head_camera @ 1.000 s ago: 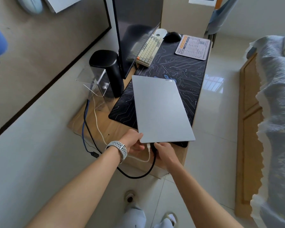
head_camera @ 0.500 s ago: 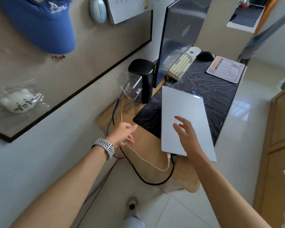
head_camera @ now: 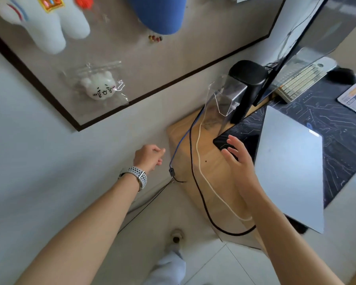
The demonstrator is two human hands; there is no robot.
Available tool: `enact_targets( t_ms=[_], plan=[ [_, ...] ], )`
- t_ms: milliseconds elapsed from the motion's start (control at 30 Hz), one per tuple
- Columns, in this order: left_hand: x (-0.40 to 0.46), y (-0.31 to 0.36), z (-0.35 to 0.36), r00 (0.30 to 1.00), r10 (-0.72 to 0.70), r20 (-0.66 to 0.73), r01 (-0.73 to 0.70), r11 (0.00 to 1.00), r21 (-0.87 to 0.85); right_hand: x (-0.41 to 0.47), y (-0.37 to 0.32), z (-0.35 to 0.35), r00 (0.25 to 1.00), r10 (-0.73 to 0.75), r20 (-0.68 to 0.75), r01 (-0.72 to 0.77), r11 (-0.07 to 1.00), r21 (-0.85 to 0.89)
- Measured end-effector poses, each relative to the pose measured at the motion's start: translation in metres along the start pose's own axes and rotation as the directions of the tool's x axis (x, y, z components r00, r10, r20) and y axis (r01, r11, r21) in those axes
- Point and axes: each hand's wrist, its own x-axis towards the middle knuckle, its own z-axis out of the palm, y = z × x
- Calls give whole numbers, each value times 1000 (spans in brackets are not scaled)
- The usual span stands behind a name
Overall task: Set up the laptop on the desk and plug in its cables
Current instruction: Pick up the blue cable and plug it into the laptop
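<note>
The silver laptop lies closed on the dark desk mat on the wooden desk. A white cable and a black cable trail across the desk's left end toward the laptop's near edge, where my right arm hides their ends. A blue cable hangs off the desk's left edge with a small dark plug dangling free. My left hand hovers just left of that plug, fingers loosely curled, holding nothing. My right hand floats over the desk left of the laptop, fingers spread.
A black cylindrical speaker, a clear acrylic stand, a monitor, a keyboard and a mouse crowd the desk's far side. A pinboard with plush toys hangs on the wall to the left. Tiled floor lies below.
Both hands have left the laptop's near edge. My left hand swung left past the desk edge toward the dangling blue cable. My right hand lifted off the lid and moved left. The view turned left.
</note>
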Motion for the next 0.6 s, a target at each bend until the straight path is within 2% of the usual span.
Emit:
enact_targets(
  t_ms=[133,433,600],
  plan=[
    [19,-18,9,995,-7,100,-14,978,206,2,5,23,997,39,65,-36,998,-45],
    [74,-25,43,924,-96,370,-88,889,450,23,16,48,993,38,111,-23,990,-138],
    [89,-21,63,891,-113,441,-115,881,459,33,18,42,991,127,29,-127,992,8]
  ],
)
